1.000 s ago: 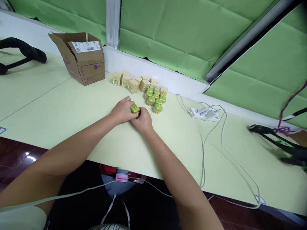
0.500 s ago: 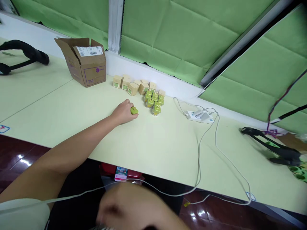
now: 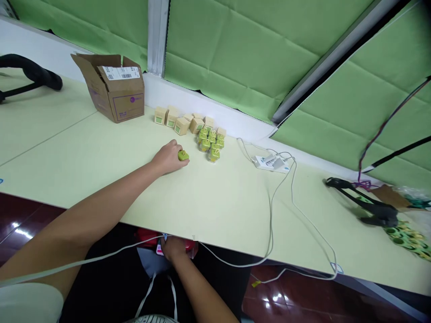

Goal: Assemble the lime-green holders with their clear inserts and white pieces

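The left hand [image 3: 167, 158] rests on the pale table [image 3: 101, 152], fingers curled narrowly around a small green plastic piece [image 3: 182, 155] that sits on the tabletop just short of the cluster of similar green pieces [image 3: 210, 142]. The right hand [image 3: 173, 246] is below the table edge by something red; I cannot tell its grip. This looks like a holding pause, and lifting the piece would need a firmer pinch.

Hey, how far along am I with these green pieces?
Looks done: a cluster of green pieces stands by the small tan boxes. In hand: left hand grips one loose green piece; right hand is below the table edge. Left: that piece sits apart from the cluster.
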Demonstrator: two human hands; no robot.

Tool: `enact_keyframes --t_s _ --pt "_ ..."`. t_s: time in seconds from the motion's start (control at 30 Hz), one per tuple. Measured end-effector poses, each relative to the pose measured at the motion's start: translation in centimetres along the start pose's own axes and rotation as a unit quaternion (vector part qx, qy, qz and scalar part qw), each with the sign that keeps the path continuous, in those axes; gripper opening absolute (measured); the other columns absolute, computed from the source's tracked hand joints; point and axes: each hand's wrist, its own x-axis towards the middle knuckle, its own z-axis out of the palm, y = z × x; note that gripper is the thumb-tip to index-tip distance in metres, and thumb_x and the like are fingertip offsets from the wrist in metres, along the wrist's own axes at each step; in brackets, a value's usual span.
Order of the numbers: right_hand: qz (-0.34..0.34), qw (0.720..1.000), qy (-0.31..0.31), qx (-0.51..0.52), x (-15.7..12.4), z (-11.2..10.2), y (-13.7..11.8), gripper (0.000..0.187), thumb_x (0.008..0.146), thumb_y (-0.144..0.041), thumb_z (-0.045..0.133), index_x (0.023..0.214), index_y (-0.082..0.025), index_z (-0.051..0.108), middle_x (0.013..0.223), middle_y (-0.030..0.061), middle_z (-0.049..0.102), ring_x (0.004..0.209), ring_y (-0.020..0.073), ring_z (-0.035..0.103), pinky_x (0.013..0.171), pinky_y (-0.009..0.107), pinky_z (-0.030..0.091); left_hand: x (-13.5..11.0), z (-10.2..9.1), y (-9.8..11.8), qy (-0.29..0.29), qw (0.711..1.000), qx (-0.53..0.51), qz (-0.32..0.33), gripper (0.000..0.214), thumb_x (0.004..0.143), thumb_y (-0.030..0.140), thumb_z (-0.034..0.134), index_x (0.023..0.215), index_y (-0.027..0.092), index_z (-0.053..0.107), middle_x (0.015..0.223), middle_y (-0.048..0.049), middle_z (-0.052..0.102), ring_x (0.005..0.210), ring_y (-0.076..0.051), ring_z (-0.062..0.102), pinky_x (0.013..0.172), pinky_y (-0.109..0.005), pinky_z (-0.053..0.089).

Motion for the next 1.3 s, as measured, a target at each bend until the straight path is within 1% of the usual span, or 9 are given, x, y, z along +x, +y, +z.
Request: enact_keyframes --t_s 0.13,0.4,0.7,0.83,0.9,1.0,1.1,1.2,1.3 --pt "0.042 0.999 -0.013 0.023 1.3 -0.1 0.3 0.05 0.106 -0.043 0.042 0.144 -0.029 0.07 0.142 0.0124 0.074 0.137 0.0394 0.068 0.112 0.064 0.053 0.0 -0.1 0.1 -0.006 1.0 -0.002 -0.005 0.036 0.082 0.052 0.07 0.096 0.02 0.075 0.108 -0.0114 0.064 0.09 -0.028 0.067 0.084 -0.043 0.055" --pt "0.026 0.998 -0.02 0.047 1.1 0.0 0.2 0.051 0.109 -0.048 0.038 0.148 -0.033 0.067 0.146 0.0079 0.071 0.143 0.0333 0.063 0.117 0.057 0.052 -0.1 -0.1 0.2 -0.005 1.0 0.001 -0.006 0.037 0.082 0.053 0.07 0.096 0.019 0.074 0.109 -0.0118 0.065 0.09 -0.028 0.066 0.084 -0.042 0.055" --pt "0.084 0.996 -0.032 -0.015 0.1 -1.3 0.0 0.047 0.108 -0.033 0.041 0.14 -0.017 0.072 0.143 0.0165 0.072 0.139 0.0325 0.067 0.121 0.05 0.048 -0.2 -0.5 0.5 -0.025 1.0 0.007 -0.014 0.039 0.084 0.053 0.068 0.1 0.018 0.074 0.113 -0.0097 0.064 0.093 -0.026 0.066 0.086 -0.04 0.054" --pt "0.095 0.99 -0.023 -0.099 -3.7 -0.6 -0.9 0.058 0.104 -0.036 0.051 0.142 0.005 0.065 0.146 0.035 0.063 0.143 0.0435 0.06 0.121 0.057 0.046 -0.3 -0.6 0.5 -0.023 1.0 0.004 -0.012 0.038 0.084 0.052 0.068 0.099 0.018 0.074 0.112 -0.0103 0.064 0.093 -0.026 0.067 0.087 -0.039 0.054" --pt "0.06 0.986 -0.025 -0.153 -6.7 -0.7 -2.4 0.062 0.098 -0.032 0.061 0.146 0.006 0.061 0.151 0.0387 0.056 0.146 0.0475 0.057 0.117 0.062 0.049 -0.3 -0.6 0.6 -0.025 1.0 0.002 -0.014 0.04 0.083 0.053 0.068 0.1 0.017 0.074 0.113 -0.0106 0.064 0.093 -0.026 0.067 0.087 -0.04 0.054" --pt "-0.045 0.974 -0.132 -0.179 -11.4 -3.7 -5.3 0.039 0.1 -0.029 0.056 0.119 -0.004 0.079 0.116 0.0289 0.079 0.111 0.0438 0.077 0.09 0.055 0.063 -0.3 -0.6 0.6 -0.028 0.999 -0.001 -0.016 0.041 0.083 0.053 0.069 0.101 0.017 0.074 0.114 -0.0113 0.064 0.093 -0.027 0.066 0.087 -0.041 0.054" --pt "-0.185 0.959 -0.174 -0.128 -14.0 -9.8 -7.5 0.038 0.1 -0.044 0.057 0.1 -0.015 0.081 0.092 0.0167 0.082 0.084 0.0337 0.08 0.074 0.041 0.06 -0.2 -0.5 0.5 -0.024 1.0 -0.001 -0.012 0.041 0.084 0.053 0.069 0.102 0.016 0.074 0.115 -0.0117 0.064 0.093 -0.027 0.066 0.088 -0.042 0.054" --pt "-0.219 0.971 -0.056 -0.081 -13.8 -16.1 -7.7 0.034 0.104 -0.033 0.049 0.09 -0.017 0.076 0.083 0.0099 0.079 0.069 0.0205 0.071 0.064 0.03 0.047 -0.3 -0.3 0.4 -0.022 1.0 -0.005 -0.012 0.042 0.084 0.055 0.069 0.102 0.017 0.074 0.115 -0.0116 0.064 0.092 -0.027 0.066 0.087 -0.042 0.055" --pt "-0.244 0.97 -0.022 0.001 -12.8 -20.2 -6.7 0.029 0.101 -0.026 0.055 0.076 -0.019 0.066 0.075 0.003 0.072 0.065 0.0132 0.06 0.065 0.026 0.041 -0.4 -0.3 0.4 -0.026 1.0 -0.011 -0.013 0.043 0.085 0.055 0.069 0.103 0.017 0.073 0.116 -0.0111 0.064 0.093 -0.026 0.066 0.088 -0.041 0.055"
